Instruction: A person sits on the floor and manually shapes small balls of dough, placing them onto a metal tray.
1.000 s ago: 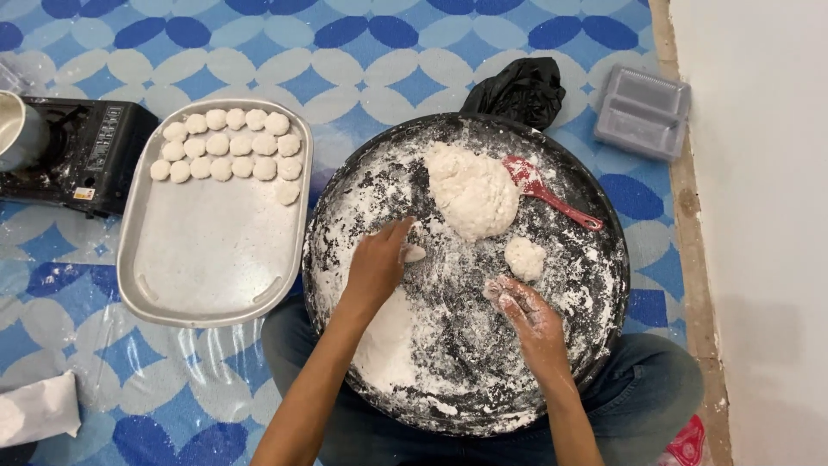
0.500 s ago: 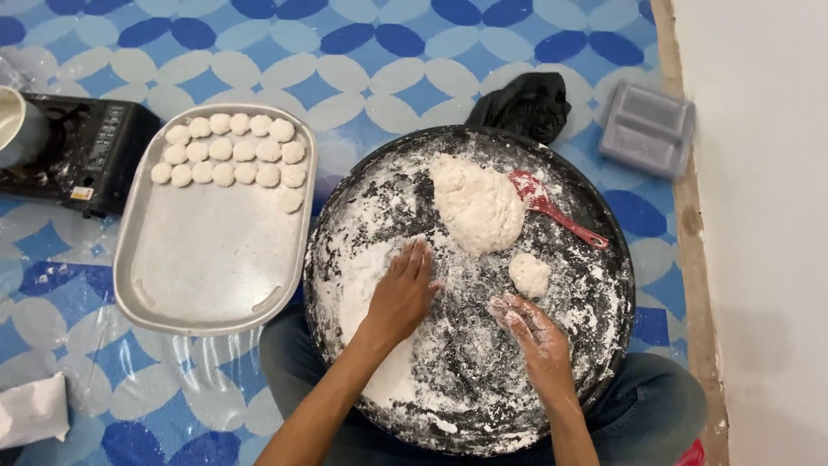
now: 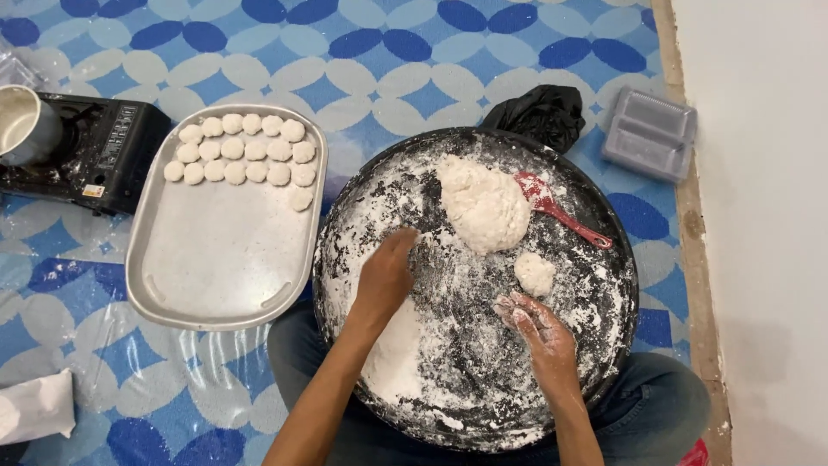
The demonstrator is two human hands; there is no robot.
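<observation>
Neither hand grips anything: the left hand lies palm down, fingers spread, on the floured surface of the big round black pan, and the right hand hovers loosely open, fingers dusted white, just near of the small dough piece. To my eye, shaping goes best if that piece is rolled lightly in the loose flour so it does not stick. It looks like a pale, lumpy nugget, right of centre in the pan, close below the large dough mound. A red spatula rests beside the mound, and finished dough rounds line the far end of the metal tray to the left.
</observation>
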